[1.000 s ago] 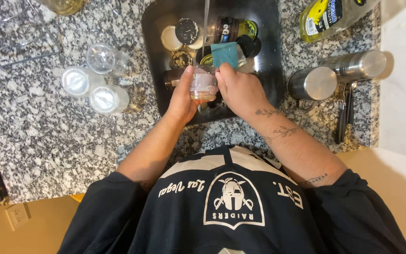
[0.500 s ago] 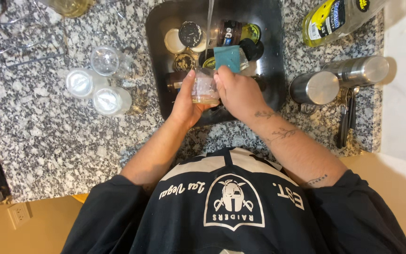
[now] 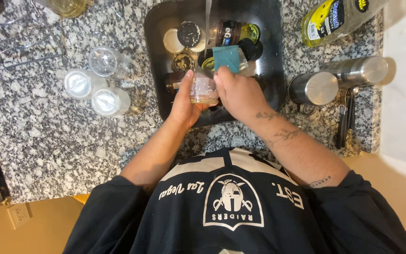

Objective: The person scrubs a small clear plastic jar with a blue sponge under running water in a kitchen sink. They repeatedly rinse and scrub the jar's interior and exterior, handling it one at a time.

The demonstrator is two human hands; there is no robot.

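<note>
At about one o'clock a clear dish-soap bottle (image 3: 337, 19) with yellow liquid lies on the counter (image 3: 48, 141), wearing a white-and-blue label (image 3: 319, 28); a dark labelled jar (image 3: 229, 33) sits at twelve.

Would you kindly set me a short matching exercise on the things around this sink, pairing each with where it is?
Things:
1. glass jar
2. teal sponge
3. steel mugs
4. upturned glasses

Places:
A. on the counter right of the sink
B. on the counter left of the sink
C. in the left hand
D. at the right hand fingertips

Pairs: 1-C, 2-D, 3-A, 4-B
</note>
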